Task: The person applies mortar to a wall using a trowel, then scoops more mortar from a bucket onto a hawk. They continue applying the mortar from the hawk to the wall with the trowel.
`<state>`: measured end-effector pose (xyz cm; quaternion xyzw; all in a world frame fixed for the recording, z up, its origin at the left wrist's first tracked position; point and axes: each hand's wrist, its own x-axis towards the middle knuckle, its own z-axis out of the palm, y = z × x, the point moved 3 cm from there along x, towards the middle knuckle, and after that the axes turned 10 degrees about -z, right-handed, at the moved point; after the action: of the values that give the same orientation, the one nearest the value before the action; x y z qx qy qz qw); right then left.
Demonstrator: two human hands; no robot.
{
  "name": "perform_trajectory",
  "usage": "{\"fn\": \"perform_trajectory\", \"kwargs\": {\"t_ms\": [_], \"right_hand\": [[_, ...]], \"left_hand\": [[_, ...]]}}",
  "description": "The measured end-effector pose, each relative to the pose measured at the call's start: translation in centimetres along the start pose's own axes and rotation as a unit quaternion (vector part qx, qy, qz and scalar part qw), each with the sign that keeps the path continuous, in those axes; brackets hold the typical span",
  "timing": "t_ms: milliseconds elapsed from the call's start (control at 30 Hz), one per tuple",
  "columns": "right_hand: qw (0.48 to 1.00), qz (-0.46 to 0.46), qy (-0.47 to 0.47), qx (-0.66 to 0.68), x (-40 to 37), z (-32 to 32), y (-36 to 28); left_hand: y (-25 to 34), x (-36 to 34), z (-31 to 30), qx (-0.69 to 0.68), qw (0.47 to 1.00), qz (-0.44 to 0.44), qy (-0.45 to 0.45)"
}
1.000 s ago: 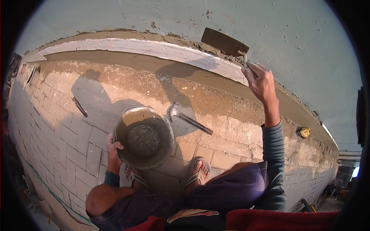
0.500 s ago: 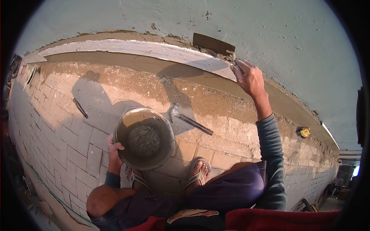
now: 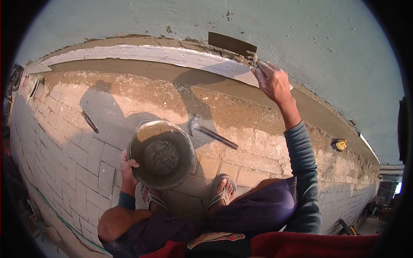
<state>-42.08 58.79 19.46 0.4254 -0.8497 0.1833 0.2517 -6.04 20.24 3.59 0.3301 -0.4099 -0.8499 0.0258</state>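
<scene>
Two sandals (image 3: 223,197) stood apart on the paving (image 3: 88,172), and the bucket (image 3: 186,159) sat just ahead of them, its open mouth up, presumably so the wet mortar (image 3: 161,157) inside stayed within easy reach. The left hand (image 3: 129,165) gripped the near-left rim, fingers over the edge, likely to steady it.

Beyond the bucket, the hammer (image 3: 215,136) lay flat on the ground, and a slender dark tool (image 3: 90,122) lay off to the left; both seemed set down out of the way, clear of the feet. A small yellow object (image 3: 341,145), too small to identify, rested far to the right, near the wall's foot.

Farther out, a long pale board (image 3: 142,53) ran along the base of the wall (image 3: 297,38), perhaps as a straight edge for the mortar band behind it. Just above it, the right hand (image 3: 275,81) was closed around the handle of the trowel (image 3: 232,44), its blade lengthwise along that band, which suited the narrow strip.

Counted: two hands, two sandals, one bucket, one hammer, one slender tool, one yellow object, one pale board, one trowel.
</scene>
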Motion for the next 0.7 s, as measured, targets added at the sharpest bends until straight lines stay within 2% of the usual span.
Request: {"fn": "perform_trajectory", "kwargs": {"t_ms": [67,133,267,333,433,600,667,700], "right_hand": [[0.999,0.009,0.028,0.020,0.1,-0.1,0.1],[0.998,-0.004,-0.051,-0.028,0.0,0.4,0.4],[1.000,0.021,0.014,0.008,0.3,-0.6,0.4],[0.998,0.002,-0.063,-0.021,0.2,-0.6,0.6],[1.000,-0.001,-0.004,-0.027,0.3,-2.5,1.0],[0.998,0.025,-0.009,-0.050,-1.6,-3.7,2.8],[0.996,0.049,-0.074,-0.031,-2.9,-3.0,4.3],[0.996,0.051,-0.072,-0.033,-3.0,-3.3,4.2]], "left_hand": [[0.0,0.1,-0.2,0.002,1.000,0.004,0.002],[-0.5,0.0,-0.5,0.006,1.000,0.001,0.003],[0.0,0.2,-0.3,0.008,1.000,0.005,0.003],[-0.3,-0.2,0.0,0.008,1.000,-0.004,0.005],[-0.1,0.0,0.1,0.002,1.000,0.005,0.001],[-0.4,0.5,-0.7,0.001,1.000,0.006,0.009],[-0.2,0.2,-0.4,0.004,1.000,0.003,0.009],[-0.1,0.0,0.0,0.005,1.000,0.000,0.012]]}}
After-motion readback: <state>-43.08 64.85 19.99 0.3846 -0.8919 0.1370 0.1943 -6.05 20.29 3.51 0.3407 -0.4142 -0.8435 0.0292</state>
